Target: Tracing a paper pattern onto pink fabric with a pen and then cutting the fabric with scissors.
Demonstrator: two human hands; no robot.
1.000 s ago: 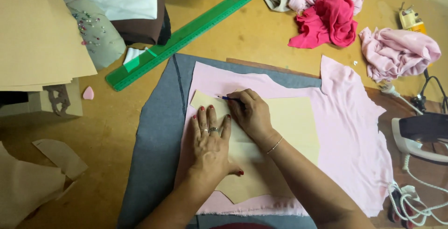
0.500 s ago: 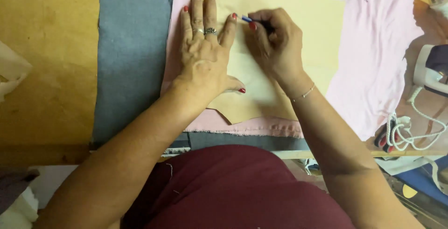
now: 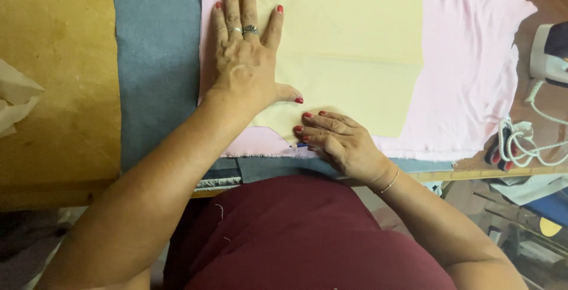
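Your left hand [image 3: 247, 59] lies flat, fingers spread, pressing the cream pattern [image 3: 349, 53] onto the pink fabric [image 3: 467, 71]. Your right hand [image 3: 340, 142] pinches a blue pencil [image 3: 300, 145] at the pattern's lower edge, near the table [image 3: 59, 89] front.

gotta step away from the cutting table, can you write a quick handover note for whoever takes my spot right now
Left hand: flat, fingers spread, pressing the cream paper pattern onto the pink fabric.
Right hand: at the pattern's near edge, holding a blue pencil, tip on the pink fabric.
Layout: pattern lies on the pink fabric, which lies on grey cloth on the wooden table. An iron and its coiled cord sit at the right.
Done: pattern laid flat and held down; no drawn line can be made out.
Left: judging by the pencil's place, the outline along the near edge is in hand; fabric is uncut.
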